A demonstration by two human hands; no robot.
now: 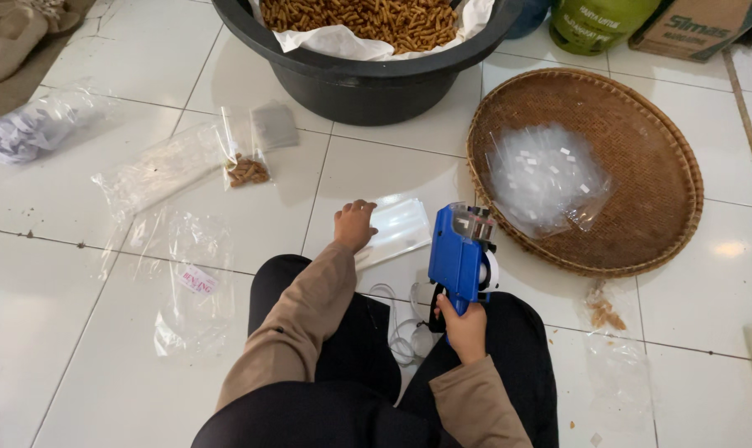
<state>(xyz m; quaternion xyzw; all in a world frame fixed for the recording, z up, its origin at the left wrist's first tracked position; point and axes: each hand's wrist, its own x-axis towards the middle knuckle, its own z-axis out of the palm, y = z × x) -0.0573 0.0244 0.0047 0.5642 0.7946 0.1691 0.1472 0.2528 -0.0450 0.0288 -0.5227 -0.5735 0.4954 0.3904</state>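
My right hand [464, 325] grips the handle of a blue label gun [461, 253], held upright above my knee. My left hand [355, 224] rests with curled fingers on the near edge of a stack of clear plastic bags [399, 228] lying on the white tiled floor in front of me. To the right, a round woven tray [641, 149] holds a heap of small clear bags [546, 176] with white labels stuck on them.
A large black tub [359, 87] lined with white paper, full of fried snack sticks [363, 18], stands ahead. Loose plastic bags [164, 170] lie at left, one with a few snacks [247, 170]. A green gas cylinder [596, 23] and cardboard box [699, 25] stand at back right.
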